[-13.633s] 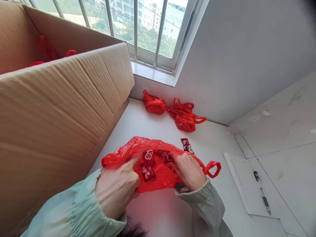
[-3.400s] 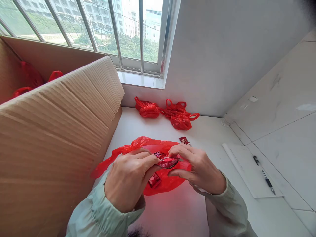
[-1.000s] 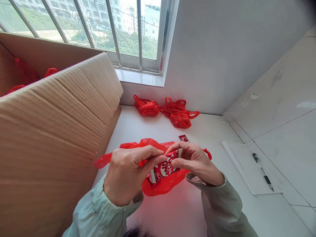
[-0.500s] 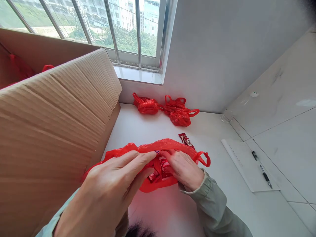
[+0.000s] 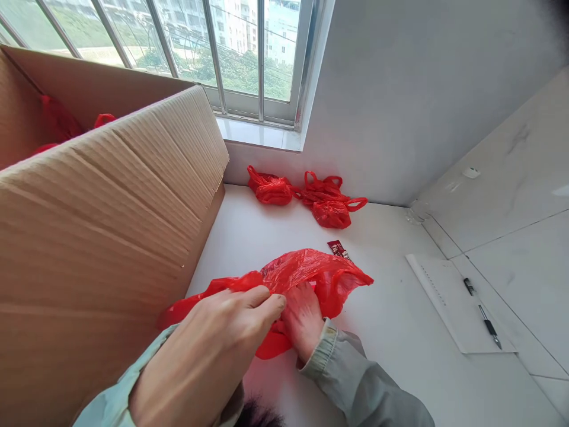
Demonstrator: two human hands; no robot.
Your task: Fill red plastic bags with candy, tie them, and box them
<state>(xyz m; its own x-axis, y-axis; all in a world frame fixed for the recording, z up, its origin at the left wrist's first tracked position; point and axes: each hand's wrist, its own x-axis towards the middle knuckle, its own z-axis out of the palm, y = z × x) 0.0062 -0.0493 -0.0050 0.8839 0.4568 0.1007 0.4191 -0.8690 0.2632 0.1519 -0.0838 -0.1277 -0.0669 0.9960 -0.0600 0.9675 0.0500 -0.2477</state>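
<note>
A red plastic bag [image 5: 306, 267] lies spread on the white table in front of me, its mouth facing me. My left hand [image 5: 222, 332] is closed on the bag's near left edge, thumb and forefinger pressed together. Inside the mouth reaches my right hand [image 5: 304, 317]; its fingertips are hidden by the plastic, so what they touch does not show. Just behind the bag a dark red packet [image 5: 338, 249] with pale print lies on the table, partly covered by the bag's rim.
A large cardboard box [image 5: 133, 196] with red bags inside stands at the left. Two tied red bags [image 5: 273, 190] [image 5: 333, 210] sit against the wall. At the right are a white paper sheet [image 5: 448, 302], an uncapped pen [image 5: 490, 327], its cap [image 5: 469, 287] and a clear cup [image 5: 418, 212].
My right hand has moved left and deeper into the bag. My left fingers have closed on its edge. The bag's far side has risen, and the packets inside are now hidden.
</note>
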